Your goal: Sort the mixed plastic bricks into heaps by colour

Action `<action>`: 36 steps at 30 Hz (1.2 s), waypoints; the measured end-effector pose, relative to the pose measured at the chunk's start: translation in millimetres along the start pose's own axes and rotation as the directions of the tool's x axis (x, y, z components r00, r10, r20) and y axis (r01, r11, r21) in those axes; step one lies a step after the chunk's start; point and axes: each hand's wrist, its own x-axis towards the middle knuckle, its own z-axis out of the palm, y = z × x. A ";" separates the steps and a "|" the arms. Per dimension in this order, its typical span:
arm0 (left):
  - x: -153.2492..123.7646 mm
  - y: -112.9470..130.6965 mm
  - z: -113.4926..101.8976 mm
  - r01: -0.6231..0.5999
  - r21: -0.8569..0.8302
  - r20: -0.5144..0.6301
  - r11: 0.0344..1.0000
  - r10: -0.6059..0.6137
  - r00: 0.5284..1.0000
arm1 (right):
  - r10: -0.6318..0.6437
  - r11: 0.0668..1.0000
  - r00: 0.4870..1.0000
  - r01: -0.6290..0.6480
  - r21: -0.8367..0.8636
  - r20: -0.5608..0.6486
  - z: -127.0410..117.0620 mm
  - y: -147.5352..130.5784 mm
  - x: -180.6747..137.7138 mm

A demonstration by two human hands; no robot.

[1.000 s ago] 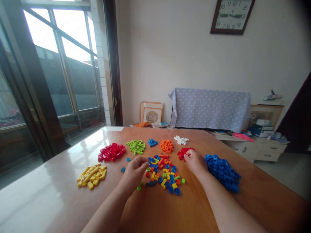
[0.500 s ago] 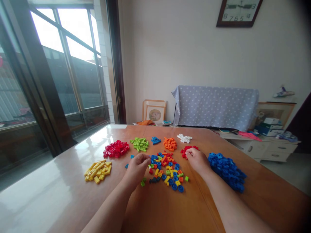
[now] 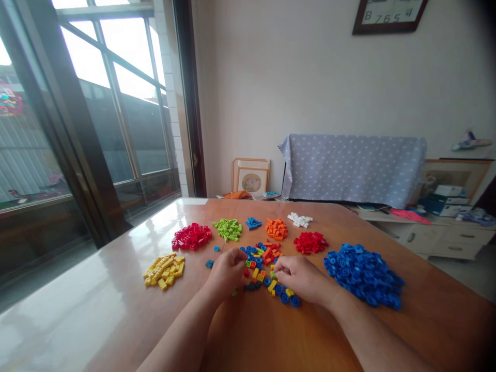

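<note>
My left hand [image 3: 228, 272] is at the left edge of a mixed pile of toy bricks [image 3: 268, 254], its fingers closed in a pinch. Whatever it may hold is hidden. Over the right side of that pile is my right hand [image 3: 301, 277], with fingers curled down among the pieces; what they grip cannot be made out. Blue wheel-like pieces [image 3: 294, 300] and dark pieces [image 3: 252, 285] lie at the pile's near side. Two small blue bricks [image 3: 210, 263] rest just left of my left hand.
Sorted piles ring the mixed one: yellow bricks [image 3: 165, 270], dark-red bricks [image 3: 191, 236], lime bricks [image 3: 228, 230], blue bricks [image 3: 253, 223], orange bricks [image 3: 276, 229], white bricks [image 3: 299, 220], red bricks [image 3: 310, 243] and a large blue heap [image 3: 364, 275]. All lie on a glossy wooden table [image 3: 96, 315].
My right hand has moved from the red pile back toward me and left, onto the mixed pile. My left hand stays at the mixed pile's left edge. The view has shifted slightly.
</note>
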 end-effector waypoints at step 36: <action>-16.4 17.6 2.4 -0.142 0.071 0.115 0.987 0.133 0.984 | 0.006 0.964 0.999 0.007 -0.267 0.046 12.1 -23.3 -6.4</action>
